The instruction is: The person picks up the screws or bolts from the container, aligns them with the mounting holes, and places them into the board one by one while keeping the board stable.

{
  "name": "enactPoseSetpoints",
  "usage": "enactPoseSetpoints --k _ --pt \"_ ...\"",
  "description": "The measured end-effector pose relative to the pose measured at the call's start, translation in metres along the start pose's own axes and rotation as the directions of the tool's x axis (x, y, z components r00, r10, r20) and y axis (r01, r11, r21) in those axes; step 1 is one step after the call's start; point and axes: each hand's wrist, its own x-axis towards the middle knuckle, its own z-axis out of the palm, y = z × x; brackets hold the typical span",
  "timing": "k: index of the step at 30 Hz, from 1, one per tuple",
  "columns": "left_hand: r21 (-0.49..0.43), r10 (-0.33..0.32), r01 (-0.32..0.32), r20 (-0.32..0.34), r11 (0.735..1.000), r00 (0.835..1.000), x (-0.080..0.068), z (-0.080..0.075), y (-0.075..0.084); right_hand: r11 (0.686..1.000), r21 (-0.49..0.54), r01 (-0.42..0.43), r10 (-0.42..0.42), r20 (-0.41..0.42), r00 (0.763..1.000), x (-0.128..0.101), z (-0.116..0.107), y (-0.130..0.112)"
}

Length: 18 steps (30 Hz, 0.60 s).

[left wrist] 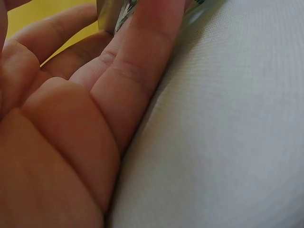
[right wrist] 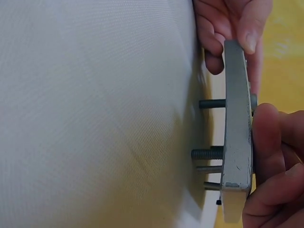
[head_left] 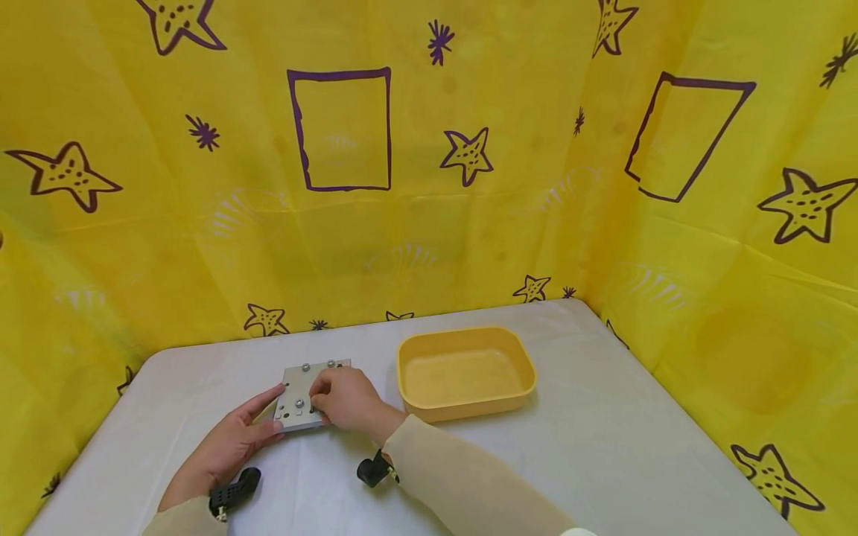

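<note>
A grey metal plate (head_left: 292,387) with holes and several bolts is held above the white table. My left hand (head_left: 234,439) grips its left edge, thumb at the near corner and fingers at the far side. In the right wrist view, threaded bolt shanks (right wrist: 207,154) stick out beneath the plate. Bolt heads (head_left: 299,403) show on its top face. My right hand (head_left: 348,400) is over the plate's right part, thumb and index finger pinching at a bolt whose head they mostly hide. In the left wrist view, only a corner of the plate (left wrist: 108,14) shows beyond the fingers.
A yellow rectangular tray (head_left: 465,372) stands on the white table (head_left: 603,447), right of the plate and close to my right forearm. Yellow curtains (head_left: 402,246) with star drawings hang behind and at both sides of the table.
</note>
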Motion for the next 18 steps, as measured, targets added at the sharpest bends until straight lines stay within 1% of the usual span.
enactPoseSetpoints --k 4,9,12,18 --pt "-0.007 -0.004 0.004 -0.001 1.000 1.000 -0.0005 0.0002 -0.0001 0.998 -0.059 0.022 -0.021 0.008 1.000 -0.0013 -0.0001 -0.0003" --pt "0.002 -0.006 0.006 -0.008 1.000 1.000 -0.0007 0.0009 -0.0007 0.995 -0.092 0.030 -0.029 0.005 1.000 -0.0029 0.0006 -0.0002" --pt "0.003 -0.001 0.001 -0.005 1.000 1.000 -0.0002 0.0003 -0.0006 0.995 -0.091 0.034 -0.034 0.004 0.999 -0.0022 0.0010 0.0005" --pt "0.011 0.007 -0.007 0.005 1.000 1.000 0.0000 -0.0006 0.0001 0.997 -0.072 0.014 -0.014 0.010 1.000 -0.0019 0.0012 -0.0007"
